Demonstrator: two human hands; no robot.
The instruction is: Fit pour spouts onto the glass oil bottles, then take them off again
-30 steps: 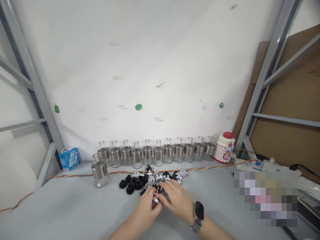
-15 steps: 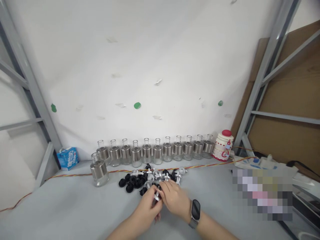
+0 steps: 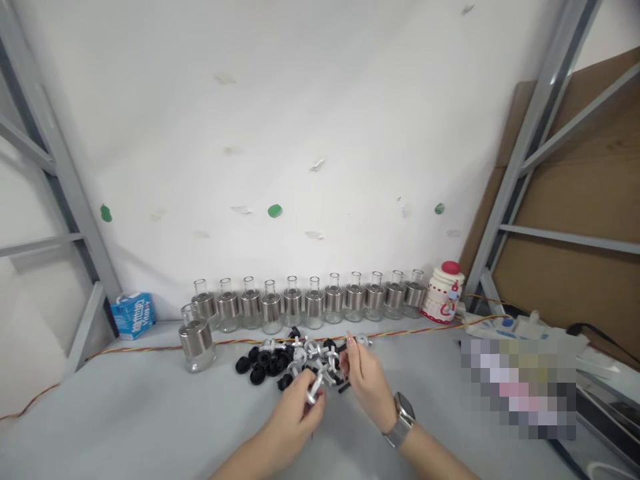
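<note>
My left hand is closed round a silver pourer-like fitting with a flange, its narrow end pointing up and away. To the right, my right hand, with a watch on its wrist, bends its fingers together at the right side of the pile. A dark bit shows at its fingertips, too small to name. Loose silver flanged fittings and black rounded caps lie heaped just beyond both hands. A short black stick-like piece rests on the table between the hands.
A row of glass bottles with metal bands stands along the wall; one bottle stands nearer at left. A twisted red-yellow wire crosses the table. There is a blue carton left and a red-topped jar right.
My hands were together on the fitting; now they are apart. The right hand has moved right to the pile's edge, while the left keeps the silver fitting in about the same place.
</note>
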